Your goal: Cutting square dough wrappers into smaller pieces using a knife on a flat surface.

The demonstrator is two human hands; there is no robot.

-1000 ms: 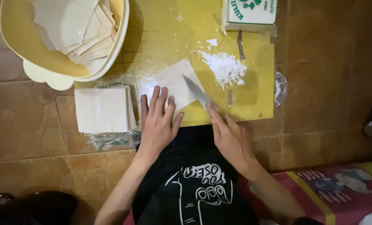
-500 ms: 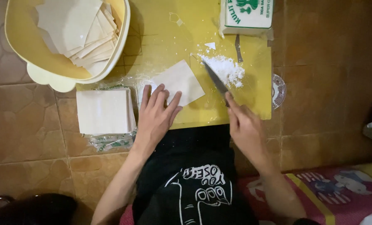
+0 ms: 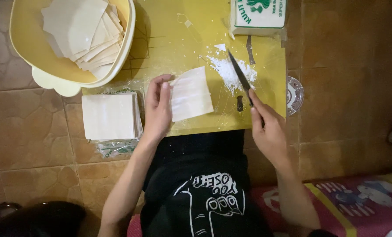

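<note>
Pointing up-left over flour [image 3: 231, 70], knife [image 3: 241, 79] in clenched right hand [image 3: 268, 129]; left fingers [image 3: 163, 94] pinching wrapper [image 3: 190, 94].

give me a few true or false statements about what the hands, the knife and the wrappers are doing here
1. The right hand holds a knife whose tip lies over the white flour pile. True.
2. The left hand presses flat on the stack of square wrappers on the floor. False: it grips the left edge of a single wrapper sheet on the yellow cutting board.
3. The yellow bowl holds loose wrapper sheets. True.
4. The knife is cutting through the single wrapper sheet. False: the blade lies apart from it, to its right.
5. A packet sits at the far edge of the board. True.
</note>
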